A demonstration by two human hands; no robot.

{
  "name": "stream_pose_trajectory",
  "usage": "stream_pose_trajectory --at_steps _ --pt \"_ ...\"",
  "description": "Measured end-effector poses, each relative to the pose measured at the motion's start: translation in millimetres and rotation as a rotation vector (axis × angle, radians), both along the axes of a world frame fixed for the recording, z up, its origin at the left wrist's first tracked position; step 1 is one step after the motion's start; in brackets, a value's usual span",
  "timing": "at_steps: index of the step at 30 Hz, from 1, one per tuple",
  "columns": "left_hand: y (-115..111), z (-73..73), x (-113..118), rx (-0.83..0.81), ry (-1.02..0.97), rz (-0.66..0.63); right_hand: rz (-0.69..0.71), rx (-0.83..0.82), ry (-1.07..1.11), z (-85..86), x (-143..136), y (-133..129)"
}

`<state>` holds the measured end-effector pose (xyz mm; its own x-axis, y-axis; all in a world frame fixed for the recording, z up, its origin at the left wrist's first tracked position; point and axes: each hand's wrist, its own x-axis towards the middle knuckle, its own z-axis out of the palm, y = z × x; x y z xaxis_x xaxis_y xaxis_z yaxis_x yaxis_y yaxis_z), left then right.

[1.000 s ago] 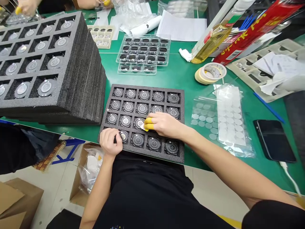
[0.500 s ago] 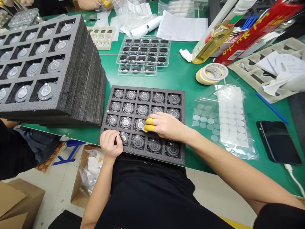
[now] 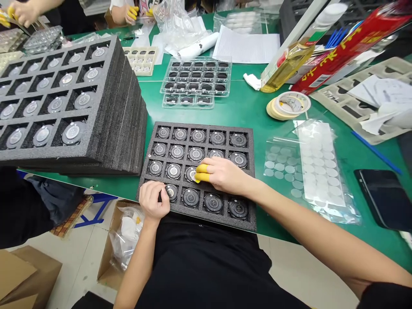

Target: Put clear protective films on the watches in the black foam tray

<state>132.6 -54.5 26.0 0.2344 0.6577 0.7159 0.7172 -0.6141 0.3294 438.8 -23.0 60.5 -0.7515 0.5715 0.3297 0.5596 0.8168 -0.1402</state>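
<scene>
A dark grey foam tray [image 3: 197, 205] lies on the green table, with a round black watch back in each visible cell. My right hand [image 3: 222, 175], with yellow finger cots on two fingers, reaches over it from the right. Its fingertips are pressed together on a watch back [image 3: 190, 173] in the third row; anything between them is hidden. At the tray's near left corner rests my left hand [image 3: 154, 199], fingers curled inward, beside another watch back [image 3: 171, 192]. I cannot see whether that hand holds something. Pale discs show on some watch backs.
Tall stacked foam trays [image 3: 128, 116] stand left. To the right lie a sheet of round clear stickers [image 3: 317, 159], a phone [image 3: 383, 197] and tape rolls [image 3: 288, 106]. Clear plastic trays [image 3: 196, 77] sit behind, near a bottle [image 3: 286, 64]. Co-workers' hands [image 3: 24, 13] show at the far left.
The view has shifted slightly, so the table's things appear lower and more of the co-workers' hands shows. Both my hands keep nearly the same places on the tray.
</scene>
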Motion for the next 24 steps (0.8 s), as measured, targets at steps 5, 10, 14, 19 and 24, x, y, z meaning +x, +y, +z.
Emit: stream_pose_trajectory --at_steps 5,10,14,19,24 --pt "2 3.1 0 0.010 0.026 -0.015 0.012 -0.055 0.019 -3.3 3 -9" --pt "6 4.6 -2 0.000 0.055 -0.051 -0.280 -0.178 0.467 -4.0 30 -50" --pt "12 1.0 -5 0.008 0.054 -0.098 -0.774 -0.247 0.777 -11.5 45 -109" --pt "17 -2.7 -7 -0.016 0.085 -0.114 -1.094 -0.365 0.994 -26.4 26 -164" --pt "21 -2.7 -7 -0.040 0.088 -0.080 -1.084 -0.373 0.973 -36.4 8 -165"
